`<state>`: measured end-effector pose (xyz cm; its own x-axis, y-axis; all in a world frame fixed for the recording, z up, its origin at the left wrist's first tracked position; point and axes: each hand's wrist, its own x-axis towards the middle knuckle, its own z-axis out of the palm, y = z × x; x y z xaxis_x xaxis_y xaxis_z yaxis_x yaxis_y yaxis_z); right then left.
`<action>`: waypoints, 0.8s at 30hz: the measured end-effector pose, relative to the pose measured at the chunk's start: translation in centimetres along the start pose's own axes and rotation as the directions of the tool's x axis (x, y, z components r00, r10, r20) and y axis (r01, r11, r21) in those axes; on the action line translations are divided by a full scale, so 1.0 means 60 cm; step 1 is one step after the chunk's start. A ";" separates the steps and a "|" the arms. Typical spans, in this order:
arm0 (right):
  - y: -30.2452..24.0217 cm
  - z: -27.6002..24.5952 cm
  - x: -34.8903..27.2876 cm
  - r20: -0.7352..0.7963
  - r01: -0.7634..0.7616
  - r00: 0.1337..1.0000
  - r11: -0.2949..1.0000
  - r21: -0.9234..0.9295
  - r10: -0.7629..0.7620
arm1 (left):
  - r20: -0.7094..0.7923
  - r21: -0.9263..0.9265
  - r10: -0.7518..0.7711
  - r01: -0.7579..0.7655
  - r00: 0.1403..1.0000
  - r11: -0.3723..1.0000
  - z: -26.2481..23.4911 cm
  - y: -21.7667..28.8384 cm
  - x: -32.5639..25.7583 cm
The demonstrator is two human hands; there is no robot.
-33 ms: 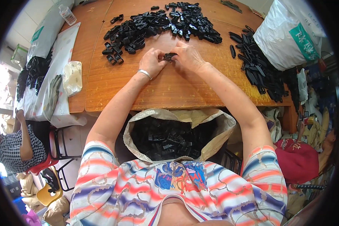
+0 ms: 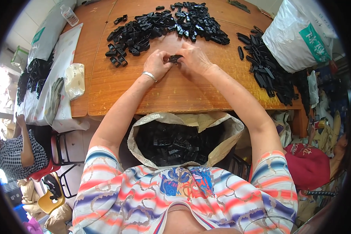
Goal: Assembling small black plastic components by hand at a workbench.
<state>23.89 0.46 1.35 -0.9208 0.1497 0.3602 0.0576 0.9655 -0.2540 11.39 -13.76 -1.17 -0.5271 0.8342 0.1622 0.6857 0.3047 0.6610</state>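
Both my hands meet over the wooden table [image 2: 144, 95], gripping one small black plastic part [image 2: 175, 58] between them. My left hand [image 2: 158, 64], with a bracelet at the wrist, pinches its left end. The fingers of my right hand [image 2: 195, 59] close on its right end and cover some of it. Just beyond my hands spreads a big pile of short, blocky black plastic parts [image 2: 156, 25]. Long, narrow black plastic pieces [image 2: 263, 72] form another heap to the right.
At the table's front edge, against my body, an open woven sack [image 2: 136, 150] holds more black parts. A full white bag [image 2: 284, 39] stands at the right. Gloves [image 2: 55, 99], a clear packet [image 2: 75, 81] and a plastic bottle [image 2: 69, 16] lie left. Another person [image 2: 17, 154] sits at far left.
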 end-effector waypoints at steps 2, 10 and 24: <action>0.003 -0.001 0.001 -0.026 0.018 0.999 1.000 -0.013 -0.019 | -0.022 0.007 0.037 -0.037 0.999 0.999 0.002 0.000 -0.001; -0.004 -0.001 0.005 0.013 -0.004 1.000 0.999 0.050 0.004 | -0.012 0.018 0.052 -0.052 0.999 0.999 0.000 -0.004 -0.001; -0.046 0.029 -0.028 -0.181 0.012 0.983 0.999 -0.036 -0.018 | 0.079 -0.032 -0.051 0.054 0.996 0.998 0.005 -0.021 0.029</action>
<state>24.62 -2.85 -0.10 -0.8368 0.1682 0.5210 0.0606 0.9742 -0.2172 9.78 -12.58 -1.91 -0.5201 0.8512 0.0698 0.6397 0.3341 0.6922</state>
